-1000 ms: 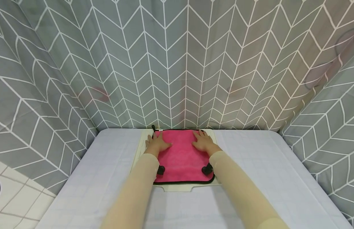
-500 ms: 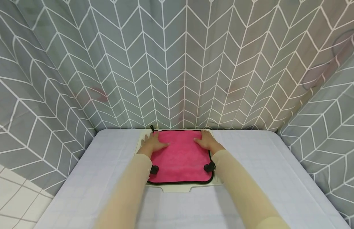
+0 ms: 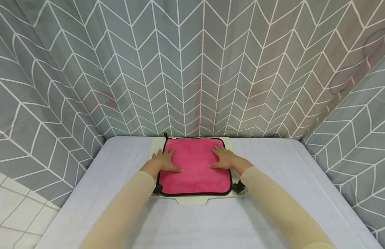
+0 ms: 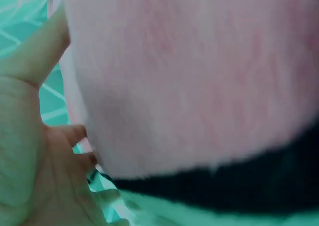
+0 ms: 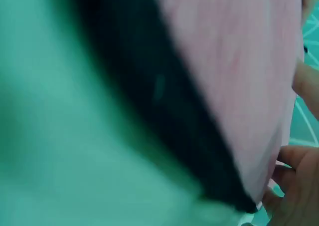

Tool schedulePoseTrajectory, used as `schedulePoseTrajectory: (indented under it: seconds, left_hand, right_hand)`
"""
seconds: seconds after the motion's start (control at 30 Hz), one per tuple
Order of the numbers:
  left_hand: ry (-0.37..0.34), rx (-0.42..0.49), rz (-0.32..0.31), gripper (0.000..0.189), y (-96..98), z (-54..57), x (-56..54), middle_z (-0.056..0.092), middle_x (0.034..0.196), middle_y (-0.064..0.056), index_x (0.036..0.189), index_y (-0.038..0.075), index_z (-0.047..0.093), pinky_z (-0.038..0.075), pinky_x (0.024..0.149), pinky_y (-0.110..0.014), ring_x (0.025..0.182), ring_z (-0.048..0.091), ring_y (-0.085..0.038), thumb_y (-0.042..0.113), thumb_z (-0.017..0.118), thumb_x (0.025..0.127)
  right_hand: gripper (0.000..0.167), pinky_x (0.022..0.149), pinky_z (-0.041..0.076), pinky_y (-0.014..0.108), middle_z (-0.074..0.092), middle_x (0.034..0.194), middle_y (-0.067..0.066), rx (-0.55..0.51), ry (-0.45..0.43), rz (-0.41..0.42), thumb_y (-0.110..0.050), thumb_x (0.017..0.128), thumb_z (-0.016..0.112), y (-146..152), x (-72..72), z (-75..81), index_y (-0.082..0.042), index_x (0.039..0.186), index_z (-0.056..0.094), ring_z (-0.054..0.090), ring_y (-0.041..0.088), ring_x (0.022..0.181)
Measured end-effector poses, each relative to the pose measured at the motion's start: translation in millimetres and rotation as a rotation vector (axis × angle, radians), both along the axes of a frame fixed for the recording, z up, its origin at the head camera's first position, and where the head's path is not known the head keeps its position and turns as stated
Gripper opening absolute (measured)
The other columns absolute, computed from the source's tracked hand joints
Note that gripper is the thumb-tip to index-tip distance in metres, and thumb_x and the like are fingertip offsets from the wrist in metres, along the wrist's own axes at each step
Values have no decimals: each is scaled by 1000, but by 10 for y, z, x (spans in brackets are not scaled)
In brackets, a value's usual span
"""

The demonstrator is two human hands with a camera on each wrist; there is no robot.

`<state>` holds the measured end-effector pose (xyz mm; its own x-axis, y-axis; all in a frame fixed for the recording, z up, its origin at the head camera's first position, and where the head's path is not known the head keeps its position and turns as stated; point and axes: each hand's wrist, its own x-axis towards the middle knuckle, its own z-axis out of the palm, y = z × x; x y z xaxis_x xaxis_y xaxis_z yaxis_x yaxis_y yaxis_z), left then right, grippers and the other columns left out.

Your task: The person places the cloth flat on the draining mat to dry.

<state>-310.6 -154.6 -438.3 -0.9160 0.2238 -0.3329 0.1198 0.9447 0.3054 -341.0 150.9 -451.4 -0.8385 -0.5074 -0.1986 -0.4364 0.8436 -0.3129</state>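
Observation:
A pink towel (image 3: 195, 176) with a black border lies spread flat over a cream-coloured board (image 3: 192, 200). My left hand (image 3: 164, 162) rests on the towel's left side, fingers spread and thumb pointing inward. On the right side, my right hand (image 3: 225, 159) lies on the cloth in the same way, its thumb toward the middle. Up close in the left wrist view, the towel (image 4: 189, 86) fills most of the picture beside the left hand's palm and fingers. The right wrist view has the towel's dark edging (image 5: 149, 86) crossing it, with the right hand's fingertips at the cloth.
The board sits on a table (image 3: 124, 221) covered in white cloth. Grey curtains (image 3: 192, 69) with white chevron lines hang behind and at both sides. A small black loop (image 3: 165, 135) sticks up at the towel's far left corner. White floor tiles (image 3: 21, 207) show at the lower left.
Both hands have moved apart to the left and right sides of the towel and come slightly nearer the body. The towel still lies flat on the board.

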Motion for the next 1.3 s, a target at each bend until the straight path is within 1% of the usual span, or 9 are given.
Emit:
schedulePoseTrajectory:
  seconds: [0.13,0.23,0.33,0.47,0.6,0.77,0.93,1.07,1.3]
  left_hand:
    - [33,38,4,110,-80,-36,-58,13,166,-19,160,7,20,3,116,-67,149,2,-50,64,71,81]
    - [60,38,15,104,-125,-57,-53,15,165,-19,160,7,21,2,116,-66,149,1,-50,63,67,85]
    - [74,10,3,95,-122,-34,31,18,164,-21,160,8,23,3,116,-67,148,3,-52,61,61,91]
    - [81,-19,-68,84,-50,40,238,20,163,-22,159,11,26,6,116,-68,148,6,-53,58,55,97]
    - [83,-36,-100,79,57,69,444,18,163,-23,159,11,26,7,116,-68,148,8,-52,57,49,100]
    - [90,-85,-46,83,173,-26,572,15,164,-24,160,10,24,8,115,-69,148,9,-52,62,45,99]
    - [97,-118,-19,98,191,-147,623,13,164,-24,160,10,22,7,114,-70,148,9,-52,71,51,90]
    - [113,-131,-38,102,104,-207,636,13,165,-21,160,11,22,6,114,-70,148,9,-52,77,50,87]
    - [152,-86,-53,105,-127,-224,626,17,165,-17,160,15,24,5,116,-68,149,6,-50,77,58,83]
  right_hand:
    - [90,117,19,62,21,161,28,32,6,-57,-52,94,61,111,1,14,7,154,28,15,46,149]
    - [84,117,21,61,23,159,30,27,48,-59,-49,96,60,193,38,22,7,153,31,18,50,147]
    - [75,114,25,62,28,156,33,-20,137,-10,-42,97,63,262,145,44,6,150,39,23,55,143]
    - [66,112,27,64,33,154,32,-95,219,73,-35,98,64,300,330,103,1,149,44,27,54,142]
    - [62,114,25,64,31,157,28,-151,196,125,-32,99,63,247,491,159,-3,151,43,25,49,145]
    - [70,116,21,62,23,160,29,-127,153,143,-39,100,59,58,586,90,-3,155,35,18,48,148]
    - [85,118,19,60,18,161,30,3,109,118,-53,98,55,-50,635,-44,1,156,26,13,50,148]
    - [84,118,19,58,20,161,29,53,88,98,-54,98,55,41,674,-76,1,156,29,15,49,148]
    - [76,117,22,58,26,158,30,-24,91,90,-46,99,59,230,678,-33,2,153,35,22,46,147]
